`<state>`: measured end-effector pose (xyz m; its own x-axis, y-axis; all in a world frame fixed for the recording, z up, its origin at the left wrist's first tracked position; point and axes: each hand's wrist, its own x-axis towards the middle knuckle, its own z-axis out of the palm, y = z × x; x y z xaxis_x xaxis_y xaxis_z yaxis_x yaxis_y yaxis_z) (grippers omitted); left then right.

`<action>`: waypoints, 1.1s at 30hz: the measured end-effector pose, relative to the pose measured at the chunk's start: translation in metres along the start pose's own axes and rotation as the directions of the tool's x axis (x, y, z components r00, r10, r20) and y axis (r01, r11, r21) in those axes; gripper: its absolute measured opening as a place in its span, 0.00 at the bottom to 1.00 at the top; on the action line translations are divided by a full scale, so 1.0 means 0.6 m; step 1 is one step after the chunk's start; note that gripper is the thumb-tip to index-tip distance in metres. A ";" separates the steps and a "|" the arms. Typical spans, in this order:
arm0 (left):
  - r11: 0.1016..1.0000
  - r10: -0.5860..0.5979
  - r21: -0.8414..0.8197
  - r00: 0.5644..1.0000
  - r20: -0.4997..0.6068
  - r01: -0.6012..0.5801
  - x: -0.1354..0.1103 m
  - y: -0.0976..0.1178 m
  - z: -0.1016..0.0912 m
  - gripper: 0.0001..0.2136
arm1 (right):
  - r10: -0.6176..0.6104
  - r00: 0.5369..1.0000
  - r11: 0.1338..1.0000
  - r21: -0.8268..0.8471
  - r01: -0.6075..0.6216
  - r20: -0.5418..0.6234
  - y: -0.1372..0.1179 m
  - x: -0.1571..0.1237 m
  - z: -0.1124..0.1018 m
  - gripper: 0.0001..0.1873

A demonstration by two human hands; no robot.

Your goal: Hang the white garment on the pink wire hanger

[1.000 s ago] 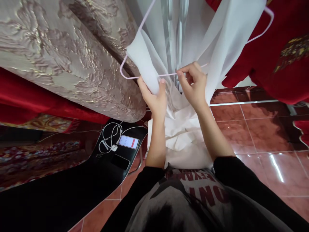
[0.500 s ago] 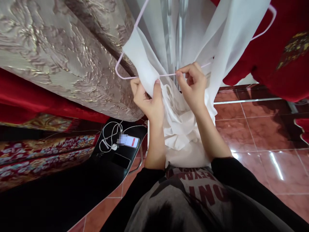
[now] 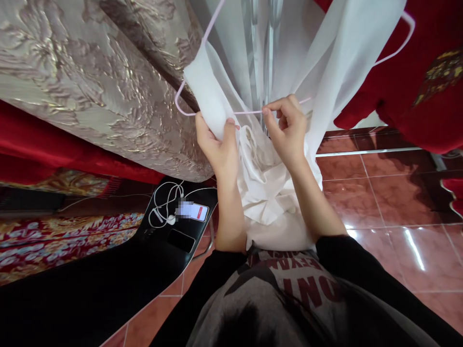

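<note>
A sheer white cloth point(image 3: 336, 53) hangs over a thin pale pink wire hanger point(image 3: 249, 113) in front of me and bunches down against my chest. My left hand point(image 3: 217, 147) is closed on a fold of the cloth at the hanger's left corner. My right hand point(image 3: 287, 130) pinches the hanger's bottom bar near its middle, with cloth gathered under the fingers. Both forearms reach up from black sleeves.
A beige embossed fabric point(image 3: 90, 82) hangs at upper left and red embroidered fabric point(image 3: 415, 82) at upper right. Below left, a black seat point(image 3: 170, 241) carries a lit phone point(image 3: 193, 211), a dark phone and a white cable point(image 3: 164, 205). The floor is glossy red tile point(image 3: 390, 202).
My left hand slid left along the cloth toward the hanger's corner and the cloth gathered more between my hands. My right hand stayed on the bar.
</note>
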<state>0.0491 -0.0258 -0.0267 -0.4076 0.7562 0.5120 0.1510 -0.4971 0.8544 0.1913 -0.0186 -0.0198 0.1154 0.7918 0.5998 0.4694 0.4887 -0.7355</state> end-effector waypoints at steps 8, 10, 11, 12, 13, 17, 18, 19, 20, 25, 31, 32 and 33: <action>0.998 0.065 0.025 0.998 0.024 -0.066 0.020 0.027 -0.012 0.13 | -0.009 1.000 0.999 0.033 0.009 -0.007 -0.002 -0.001 -0.002 0.21; 0.996 0.077 0.036 0.996 0.047 -0.079 0.022 0.034 -0.017 0.14 | -0.003 1.000 1.000 0.027 0.003 -0.001 -0.003 -0.002 -0.002 0.20; 0.996 0.081 0.028 0.995 0.065 -0.083 0.023 0.036 -0.018 0.16 | -0.001 1.000 1.000 0.023 0.001 0.004 -0.004 -0.002 -0.001 0.20; 0.996 0.082 0.012 0.992 0.091 -0.084 0.024 0.039 -0.018 0.17 | -0.002 1.000 1.000 0.022 0.002 0.005 -0.004 -0.002 -0.001 0.20; 0.996 0.084 -0.011 0.990 0.112 -0.083 0.025 0.042 -0.016 0.18 | -0.004 1.000 1.000 0.022 0.004 0.003 -0.004 -0.001 0.000 0.21; 0.982 0.142 -0.141 0.981 0.128 -0.124 0.036 0.067 -0.002 0.21 | 0.023 1.000 1.000 -0.014 -0.022 0.016 0.000 0.002 0.002 0.23; 0.974 0.158 -0.182 0.979 0.126 -0.134 0.043 0.076 0.000 0.21 | 0.026 1.000 0.999 -0.022 -0.026 0.016 0.001 0.003 0.001 0.23; 0.963 0.175 -0.229 0.975 0.139 -0.140 0.053 0.085 0.001 0.21 | 0.024 1.000 0.999 -0.025 -0.024 0.017 0.002 0.004 0.000 0.23; 0.951 0.187 -0.278 0.968 0.165 -0.136 0.065 0.093 0.000 0.20 | 0.018 1.000 1.000 -0.022 -0.017 0.014 0.001 0.005 -0.003 0.23; 0.942 0.032 -0.329 0.962 0.269 0.060 0.160 0.096 -0.045 0.08 | 0.011 0.999 1.000 0.008 -0.012 0.034 -0.007 0.008 -0.015 0.22; 0.951 -0.149 -0.282 0.988 -0.048 0.129 0.186 -0.015 -0.136 0.18 | -0.004 1.000 0.999 0.032 0.004 -0.002 -0.005 0.006 -0.021 0.22; 0.951 -0.188 -0.261 0.980 -0.070 0.164 0.172 -0.037 -0.143 0.22 | -0.004 1.000 0.999 0.035 0.005 -0.003 -0.004 0.006 -0.021 0.21; 0.938 -0.267 -0.246 0.961 -0.072 0.243 0.154 -0.055 -0.144 0.24 | 0.000 1.000 0.999 0.038 0.000 0.000 -0.003 0.005 -0.021 0.21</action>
<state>-0.0716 0.0239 -0.0152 -0.4972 0.8286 0.2571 -0.1786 -0.3877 0.9043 0.2018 -0.0218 -0.0125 0.1157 0.7915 0.6001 0.4361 0.5023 -0.7466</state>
